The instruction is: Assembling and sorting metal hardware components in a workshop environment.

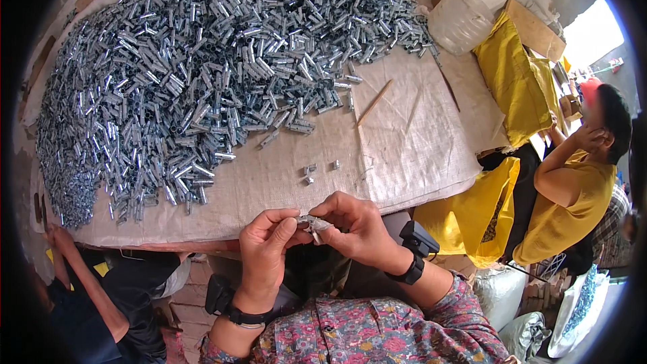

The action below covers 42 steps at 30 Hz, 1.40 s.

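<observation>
Just off the table's near edge, my left hand (269, 239) and my right hand (357, 229) meet in front of my body. Both pinch a small silvery metal piece (305, 220) between thumb and fingers. A crumpled whitish scrap (323, 226) shows at my right fingertips, and the fingers partly cover both. Beyond my hands, a few short metal nut-like pieces (309, 169) lie loose on the cloth. Farther off, a large heap of shiny slotted metal sleeves (222, 61) spreads over the far and left parts of the table.
Pale woven sheeting (404, 141) covers the table. On it lies a thin wooden stick (375, 102). At the far right stands a translucent bucket (461, 19), near yellow sacks (515, 87). A co-worker in a yellow shirt (573, 209) sits right; another person's arm (91, 283) reaches the left edge.
</observation>
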Tool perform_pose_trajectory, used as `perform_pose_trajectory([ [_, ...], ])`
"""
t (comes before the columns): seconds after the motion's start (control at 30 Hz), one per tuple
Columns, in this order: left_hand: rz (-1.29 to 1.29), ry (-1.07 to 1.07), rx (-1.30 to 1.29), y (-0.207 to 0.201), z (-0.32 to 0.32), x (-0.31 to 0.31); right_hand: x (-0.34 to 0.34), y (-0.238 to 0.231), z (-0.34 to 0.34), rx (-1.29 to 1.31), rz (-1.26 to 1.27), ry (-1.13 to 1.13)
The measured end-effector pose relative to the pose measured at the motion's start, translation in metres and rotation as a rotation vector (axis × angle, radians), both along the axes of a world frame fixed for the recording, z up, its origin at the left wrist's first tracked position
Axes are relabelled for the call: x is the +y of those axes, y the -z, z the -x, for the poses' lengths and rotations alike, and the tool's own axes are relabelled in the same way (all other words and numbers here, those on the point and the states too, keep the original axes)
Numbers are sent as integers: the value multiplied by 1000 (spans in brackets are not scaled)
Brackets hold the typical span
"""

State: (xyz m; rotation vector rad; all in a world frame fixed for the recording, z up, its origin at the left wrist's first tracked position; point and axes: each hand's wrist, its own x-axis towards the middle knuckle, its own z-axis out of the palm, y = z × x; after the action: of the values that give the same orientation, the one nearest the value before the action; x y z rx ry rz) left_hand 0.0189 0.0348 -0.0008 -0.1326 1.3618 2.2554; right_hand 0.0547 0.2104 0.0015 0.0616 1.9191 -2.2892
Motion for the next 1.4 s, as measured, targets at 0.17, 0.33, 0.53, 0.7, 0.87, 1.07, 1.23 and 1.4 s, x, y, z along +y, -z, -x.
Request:
perform_pose_trajectory([
  [0.17, 61, -75, 84, 8, -9, 1, 0, -5, -3, -33, -182, -40],
  [0.33, 93, 11, 96, 3, 0, -5, 1, -22, 2, 48, -324, -49],
  [0.53, 66, 132, 55, 6, 5, -15, 1, -11, 3, -133, 116, -47],
  [0.7, -66, 238, -23, 7, 8, -19, 6, -8, 7, -243, 423, -193],
  [0.87, 64, 373, 52, 1, 20, -25, 24, -4, 24, -146, -47, -347],
  [1.07, 596, 755, 503, -16, 36, -24, 49, 23, 60, 294, -1229, 6],
  [1.23, 959, 400, 1023, -16, 75, -2, 46, 26, 64, 243, -1305, -46],
  [1.4, 1192, 97, 1243, 17, 126, 11, 44, 19, 59, 350, -1049, 108],
])
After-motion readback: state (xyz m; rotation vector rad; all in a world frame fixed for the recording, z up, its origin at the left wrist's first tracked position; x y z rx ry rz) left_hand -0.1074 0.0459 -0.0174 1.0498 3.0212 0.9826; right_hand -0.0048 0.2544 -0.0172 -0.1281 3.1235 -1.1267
